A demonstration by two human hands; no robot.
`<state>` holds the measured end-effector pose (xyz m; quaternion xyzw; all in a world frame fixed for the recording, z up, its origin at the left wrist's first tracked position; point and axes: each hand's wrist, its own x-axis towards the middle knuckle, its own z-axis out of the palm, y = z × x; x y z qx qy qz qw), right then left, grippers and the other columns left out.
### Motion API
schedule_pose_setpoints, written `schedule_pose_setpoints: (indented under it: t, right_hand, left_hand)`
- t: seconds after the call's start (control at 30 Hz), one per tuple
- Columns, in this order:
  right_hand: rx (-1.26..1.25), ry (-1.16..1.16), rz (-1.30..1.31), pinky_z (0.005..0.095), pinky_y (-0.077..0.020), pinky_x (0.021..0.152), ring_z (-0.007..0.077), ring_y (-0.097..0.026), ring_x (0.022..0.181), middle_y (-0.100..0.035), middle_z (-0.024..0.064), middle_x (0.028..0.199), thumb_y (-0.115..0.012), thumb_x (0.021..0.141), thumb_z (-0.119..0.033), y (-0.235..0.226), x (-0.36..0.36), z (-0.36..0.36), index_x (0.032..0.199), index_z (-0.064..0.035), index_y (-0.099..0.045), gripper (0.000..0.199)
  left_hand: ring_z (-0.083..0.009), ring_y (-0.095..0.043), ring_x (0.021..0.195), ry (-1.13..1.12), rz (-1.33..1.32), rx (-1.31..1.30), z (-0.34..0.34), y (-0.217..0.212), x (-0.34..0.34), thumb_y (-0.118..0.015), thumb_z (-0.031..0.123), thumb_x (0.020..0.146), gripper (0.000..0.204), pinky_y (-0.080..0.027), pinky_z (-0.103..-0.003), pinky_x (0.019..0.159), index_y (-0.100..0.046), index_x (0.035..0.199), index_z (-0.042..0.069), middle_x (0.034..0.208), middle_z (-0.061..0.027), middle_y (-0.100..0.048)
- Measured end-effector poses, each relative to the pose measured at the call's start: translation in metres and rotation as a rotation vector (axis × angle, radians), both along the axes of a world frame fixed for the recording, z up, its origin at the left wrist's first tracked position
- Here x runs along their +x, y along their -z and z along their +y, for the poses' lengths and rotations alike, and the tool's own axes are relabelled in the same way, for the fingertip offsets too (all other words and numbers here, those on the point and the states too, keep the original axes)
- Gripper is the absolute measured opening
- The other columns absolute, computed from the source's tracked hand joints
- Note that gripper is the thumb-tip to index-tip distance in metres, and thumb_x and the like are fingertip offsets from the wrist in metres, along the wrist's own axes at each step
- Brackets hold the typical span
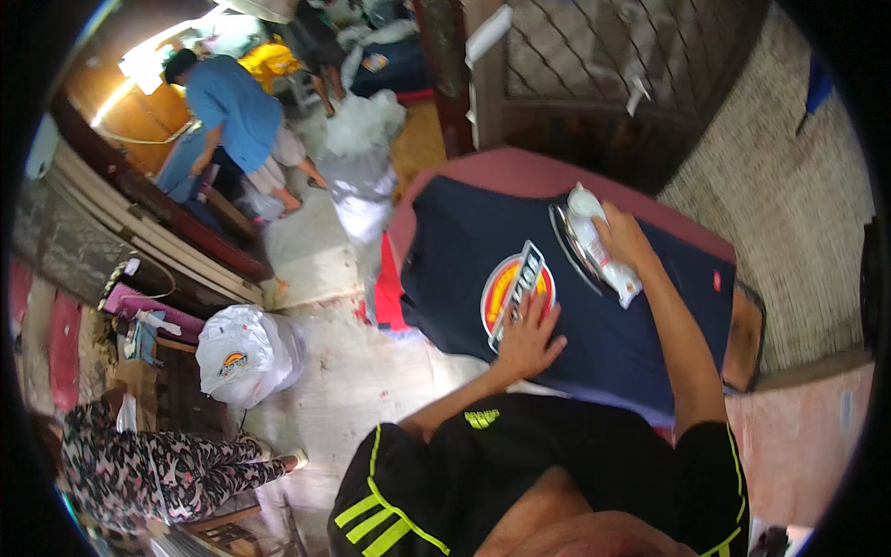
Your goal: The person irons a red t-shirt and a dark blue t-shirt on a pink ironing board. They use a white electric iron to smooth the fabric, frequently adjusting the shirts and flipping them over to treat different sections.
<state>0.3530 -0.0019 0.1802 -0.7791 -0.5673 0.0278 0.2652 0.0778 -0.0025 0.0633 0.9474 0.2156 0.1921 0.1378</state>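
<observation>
A navy T-shirt [464, 232] lies spread over a padded maroon ironing table [520, 167], its round red, yellow and white print [490, 295] facing up. My left hand [527, 342] rests flat on the lower part of that print, fingers spread and holding nothing. To its right, my right hand [624, 238] is wrapped round the handle of a white iron [614, 275]. The iron is on the shirt, right of the print, with its metal soleplate edge showing on the left side. A small red tag [716, 280] shows near the shirt's right edge.
Red cloth [390, 288] hangs at the table's left side. On the floor farther left stands a stuffed white bag [251, 353]. A person in blue [227, 102] bends over at the far left; another in patterned clothes [167, 464] is at the lower left. Plastic-wrapped bundles [362, 186] stand beyond the table.
</observation>
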Motion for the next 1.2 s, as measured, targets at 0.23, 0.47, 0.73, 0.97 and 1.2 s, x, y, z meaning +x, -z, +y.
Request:
schedule_pose_setpoints:
  t: [0.23, 0.47, 0.73, 0.97, 1.2]
  right_hand:
    - [-0.163, 0.02, -0.052, 0.0506, -0.0511, 0.08, 0.0452, -0.066, 0.088, -0.067, 0.0289, 0.097, -0.053, 0.098, -0.042, -0.006, -0.003, 0.004, 0.114, -0.0007, -0.061, 0.045]
    - [-0.161, 0.093, 0.082, 0.0438, -0.0535, 0.071, 0.0374, -0.071, 0.081, -0.069, 0.026, 0.097, -0.052, 0.1, -0.04, -0.005, -0.033, -0.052, 0.12, -0.0031, -0.062, 0.043]
    - [-0.017, -0.002, -0.006, 0.0506, -0.0517, 0.077, 0.0467, -0.065, 0.088, -0.066, 0.0297, 0.095, -0.054, 0.096, -0.038, 0.004, -0.012, -0.004, 0.103, 0.0043, -0.06, 0.044]
    - [-0.069, -0.094, -0.043, 0.0525, -0.0496, 0.082, 0.0449, -0.064, 0.093, -0.066, 0.0275, 0.098, -0.051, 0.097, -0.036, -0.011, 0.025, -0.035, 0.11, -0.0009, -0.06, 0.038]
    - [-0.162, -0.102, -0.067, 0.0523, -0.0501, 0.068, 0.0481, -0.063, 0.079, -0.065, 0.0258, 0.084, -0.053, 0.096, -0.038, -0.01, -0.01, -0.107, 0.094, -0.0033, -0.058, 0.036]
  left_hand:
    - [-0.0436, -0.026, 0.144, 0.008, -0.022, 0.01, 0.004, 0.003, -0.014, -0.06, 0.05, 0.089, 0.068, -0.022, -0.063, 0.111, -0.046, 0.144, 0.013, 0.157, -0.0197, -0.028]
    - [-0.041, -0.022, 0.147, 0.062, 0.073, -0.057, 0.009, 0.002, -0.039, -0.06, 0.05, 0.09, 0.071, -0.017, -0.059, 0.115, -0.04, 0.149, 0.017, 0.16, -0.0156, -0.026]
    - [-0.0417, -0.038, 0.132, 0.06, -0.022, -0.011, 0.017, -0.012, -0.025, -0.063, 0.047, 0.087, 0.056, -0.028, -0.059, 0.101, -0.056, 0.131, 0.011, 0.142, -0.0186, -0.045]
    - [-0.0414, -0.032, 0.14, 0.551, -0.085, -0.06, -0.032, -0.016, 0.03, -0.067, 0.053, 0.084, 0.067, -0.026, -0.062, 0.107, -0.055, 0.136, 0.012, 0.15, -0.0156, -0.039]
    - [-0.0349, -0.021, 0.148, 0.648, 0.104, -0.063, -0.083, 0.008, -0.034, -0.067, 0.054, 0.083, 0.066, -0.02, -0.062, 0.112, -0.056, 0.137, 0.016, 0.153, -0.0081, -0.037]
